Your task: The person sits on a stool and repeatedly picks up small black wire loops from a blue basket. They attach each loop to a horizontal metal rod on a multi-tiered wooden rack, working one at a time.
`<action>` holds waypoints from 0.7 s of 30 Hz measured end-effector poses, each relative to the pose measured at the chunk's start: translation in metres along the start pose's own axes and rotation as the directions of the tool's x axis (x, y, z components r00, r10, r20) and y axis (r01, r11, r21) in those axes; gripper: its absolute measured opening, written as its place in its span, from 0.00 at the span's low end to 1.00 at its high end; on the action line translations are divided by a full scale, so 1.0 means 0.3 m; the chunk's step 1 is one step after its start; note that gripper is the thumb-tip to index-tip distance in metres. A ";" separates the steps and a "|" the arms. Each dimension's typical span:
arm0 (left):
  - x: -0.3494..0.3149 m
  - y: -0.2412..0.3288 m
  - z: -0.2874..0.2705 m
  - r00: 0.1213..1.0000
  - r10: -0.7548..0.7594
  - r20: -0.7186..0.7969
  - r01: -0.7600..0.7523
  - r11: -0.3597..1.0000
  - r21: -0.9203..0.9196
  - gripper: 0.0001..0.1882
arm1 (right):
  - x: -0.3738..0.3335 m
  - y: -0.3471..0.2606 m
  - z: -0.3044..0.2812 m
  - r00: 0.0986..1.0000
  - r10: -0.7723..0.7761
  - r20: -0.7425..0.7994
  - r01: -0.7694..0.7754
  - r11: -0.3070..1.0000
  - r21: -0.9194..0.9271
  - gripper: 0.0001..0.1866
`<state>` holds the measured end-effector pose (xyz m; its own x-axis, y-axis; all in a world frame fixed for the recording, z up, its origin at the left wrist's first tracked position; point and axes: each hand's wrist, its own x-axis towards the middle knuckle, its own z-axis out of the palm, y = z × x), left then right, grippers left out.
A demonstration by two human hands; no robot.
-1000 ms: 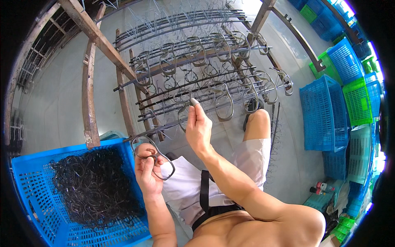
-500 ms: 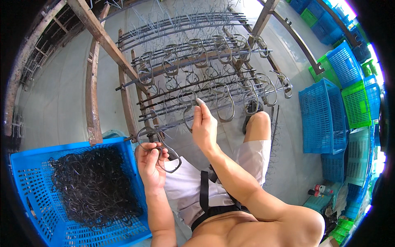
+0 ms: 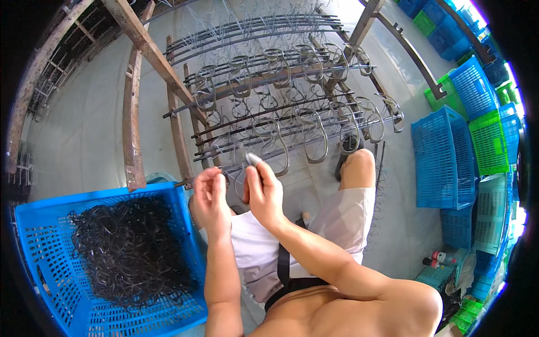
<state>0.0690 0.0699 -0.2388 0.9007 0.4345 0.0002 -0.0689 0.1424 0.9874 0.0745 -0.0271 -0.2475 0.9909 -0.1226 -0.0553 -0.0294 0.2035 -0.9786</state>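
My left hand [image 3: 214, 196] and my right hand [image 3: 264, 196] are close together in front of the rack's lower row, fingers pinched. Between them is a thin grey looped frame [image 3: 238, 188], smeared by motion and partly hidden by my fingers. A pale grey cover [image 3: 253, 159] sits on a fingertip of my right hand. Just beyond, a similar grey looped frame [image 3: 277, 147] hangs from the lower rods, with several more to its right. Another row of looped frames [image 3: 279, 70] hangs farther up the rack [image 3: 185, 96].
A blue plastic basket [image 3: 50, 222] holding a heap of thin black loops [image 3: 129, 253] stands at my left. Stacked blue crates [image 3: 437, 160] and green crates [image 3: 487, 143] line the right side. Wooden posts [image 3: 132, 121] rise at left; wire hooks [image 3: 252, 33] bristle from the far rods.
My right hand has moved left and down from the hanging frame to meet my left hand. The looped frame in my left hand has risen between both hands. The view has shifted slightly.
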 end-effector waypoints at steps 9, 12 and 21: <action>0.091 -0.063 -0.023 0.998 -0.060 0.024 0.051 0.957 0.286 0.11 | 0.084 0.115 0.104 0.973 -0.052 -0.226 0.020 0.990 -0.141 0.19; 0.094 -0.058 -0.025 0.996 -0.088 0.024 0.079 0.964 0.255 0.11 | 0.096 0.107 0.099 0.974 0.002 -0.226 -0.030 0.992 -0.119 0.18; 0.083 -0.059 -0.044 0.994 -0.087 0.061 0.072 0.973 0.219 0.11 | 0.092 0.076 0.118 0.972 0.118 -0.203 -0.114 0.993 0.032 0.18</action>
<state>0.0870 0.0900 -0.2584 0.9277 0.3654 -0.0765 0.0920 -0.0251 0.9954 0.1057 0.0087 -0.2642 0.9330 -0.2926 -0.2095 -0.1379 0.2472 -0.9591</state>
